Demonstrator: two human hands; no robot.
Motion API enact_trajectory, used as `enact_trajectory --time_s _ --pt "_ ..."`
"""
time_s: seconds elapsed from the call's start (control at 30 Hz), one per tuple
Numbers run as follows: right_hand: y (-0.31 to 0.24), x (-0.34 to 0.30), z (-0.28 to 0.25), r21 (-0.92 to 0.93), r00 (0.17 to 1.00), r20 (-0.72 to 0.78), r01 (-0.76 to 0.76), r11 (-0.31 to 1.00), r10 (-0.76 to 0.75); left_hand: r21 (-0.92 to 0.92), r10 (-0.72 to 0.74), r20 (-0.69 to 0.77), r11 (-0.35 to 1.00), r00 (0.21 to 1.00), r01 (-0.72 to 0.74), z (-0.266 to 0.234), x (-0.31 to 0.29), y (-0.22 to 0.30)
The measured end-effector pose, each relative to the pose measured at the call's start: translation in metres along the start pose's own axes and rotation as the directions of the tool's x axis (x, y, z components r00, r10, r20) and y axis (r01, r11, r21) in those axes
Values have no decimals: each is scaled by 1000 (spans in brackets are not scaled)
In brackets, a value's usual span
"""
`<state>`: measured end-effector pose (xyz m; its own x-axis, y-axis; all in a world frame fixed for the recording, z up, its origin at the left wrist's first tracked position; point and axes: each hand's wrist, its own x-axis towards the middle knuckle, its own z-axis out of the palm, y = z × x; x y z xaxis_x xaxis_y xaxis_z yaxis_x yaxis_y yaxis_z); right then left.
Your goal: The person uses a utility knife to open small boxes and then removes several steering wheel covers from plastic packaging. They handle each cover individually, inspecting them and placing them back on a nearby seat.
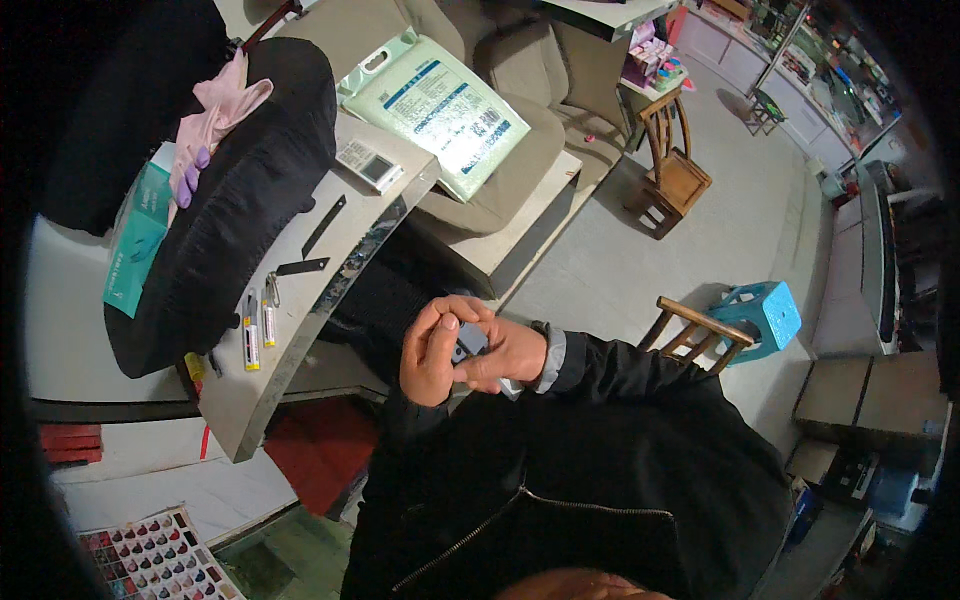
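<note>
My two hands meet in front of my chest, closed together around a small dark grey box-shaped object (470, 341) with dark round marks on its face. The fingers of my left hand (428, 352) curl over its left side and top. From the right, my right hand (510, 352) grips its other side. Fingers cover much of it, so its exact kind does not show. A bit of something whitish sticks out below my right hand, too small to name. Nearest to the hands is the edge of a pale table (285, 345) on the left.
On the table lie two yellow-and-white pens (251, 330), a black flat strip (302, 267), a white device with a screen (370, 164), a black cushion-like thing (225, 220), pink gloves (205, 125) and a teal box (140, 240). Beyond are a green-white package (440, 110), wooden chair (675, 180) and blue stool (765, 318).
</note>
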<state>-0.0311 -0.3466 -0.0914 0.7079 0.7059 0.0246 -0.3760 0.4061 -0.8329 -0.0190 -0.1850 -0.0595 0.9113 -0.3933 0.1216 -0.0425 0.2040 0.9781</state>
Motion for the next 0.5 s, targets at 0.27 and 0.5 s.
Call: enact_trajectory --time_s 0.27,0.5 --pt "-8 -17 -12 112 997 21 71 991 -74 -24 -42 116 999 992 45 19 14 -3" --pt "-53 -45 -47 52 984 42 168 984 -170 135 -33 196 991 980 6 60 55 -10"
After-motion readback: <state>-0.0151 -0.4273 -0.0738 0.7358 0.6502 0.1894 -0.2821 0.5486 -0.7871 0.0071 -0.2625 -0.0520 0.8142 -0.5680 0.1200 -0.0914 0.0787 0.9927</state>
